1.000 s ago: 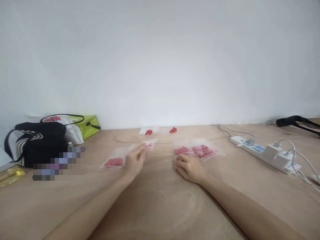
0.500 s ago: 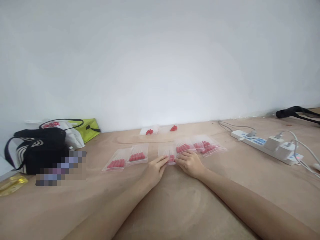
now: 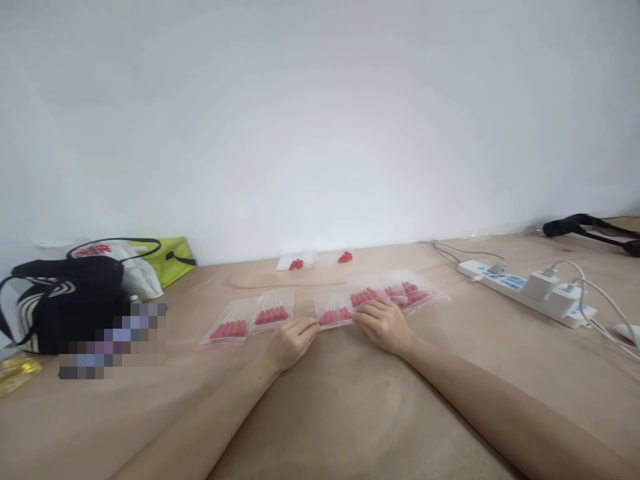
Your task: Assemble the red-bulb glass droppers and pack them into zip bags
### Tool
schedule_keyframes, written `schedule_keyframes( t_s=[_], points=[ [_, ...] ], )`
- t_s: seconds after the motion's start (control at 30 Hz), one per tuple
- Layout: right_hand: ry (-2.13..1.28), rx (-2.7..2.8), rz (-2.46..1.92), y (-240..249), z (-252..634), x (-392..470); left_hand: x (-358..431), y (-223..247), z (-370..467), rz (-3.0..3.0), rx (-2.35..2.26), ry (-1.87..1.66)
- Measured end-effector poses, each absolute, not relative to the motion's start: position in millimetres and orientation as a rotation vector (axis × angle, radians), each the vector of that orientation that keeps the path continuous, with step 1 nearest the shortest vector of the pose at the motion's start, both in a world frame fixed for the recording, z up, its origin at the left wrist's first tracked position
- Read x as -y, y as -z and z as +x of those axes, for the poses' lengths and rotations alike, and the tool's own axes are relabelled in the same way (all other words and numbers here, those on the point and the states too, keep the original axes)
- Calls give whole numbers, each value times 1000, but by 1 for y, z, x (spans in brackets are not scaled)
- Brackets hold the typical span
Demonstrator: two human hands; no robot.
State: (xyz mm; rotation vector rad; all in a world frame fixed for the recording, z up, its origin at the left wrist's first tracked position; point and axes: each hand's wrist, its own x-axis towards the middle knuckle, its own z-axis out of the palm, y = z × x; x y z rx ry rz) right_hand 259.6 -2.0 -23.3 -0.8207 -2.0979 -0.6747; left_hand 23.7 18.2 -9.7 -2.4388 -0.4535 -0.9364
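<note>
A clear zip bag (image 3: 334, 303) lies flat in front of me, with a row of small red pieces (image 3: 335, 315) along its near end. The fingers of my left hand (image 3: 294, 341) are closed at the bag's near left corner. At the opposite corner, my right hand (image 3: 384, 325) has its fingers curled together on the bag's edge; the fingertips are partly hidden. Just beyond my right hand rests another zip bag (image 3: 361, 285) of red pieces, beside further filled bags (image 3: 425, 293). To the left lie two more filled bags (image 3: 273, 303), (image 3: 231, 319).
Near the wall are two bags with a few red pieces (image 3: 296, 265), (image 3: 345, 257). A white power strip (image 3: 520, 291) with plugs and cables lies right. At left stand a black bag (image 3: 75, 300) and a lime-green bag (image 3: 170, 262). A black object (image 3: 590, 230) sits far right.
My left hand has slid left from the middle of the zip bag to its left corner, uncovering more red pieces. The right hand has stayed nearly in place. The view has shifted slightly.
</note>
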Motion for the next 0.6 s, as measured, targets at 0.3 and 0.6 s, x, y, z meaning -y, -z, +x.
schedule_keyframes(
  t_s=[0.3, 0.6],
  points=[
    [746, 2120, -824, 25, 257, 1, -17, 8, 25, -2483, 501, 965],
    [528, 2130, -898, 23, 245, 3, -18, 13, 55, -2538, 459, 1101]
  ],
)
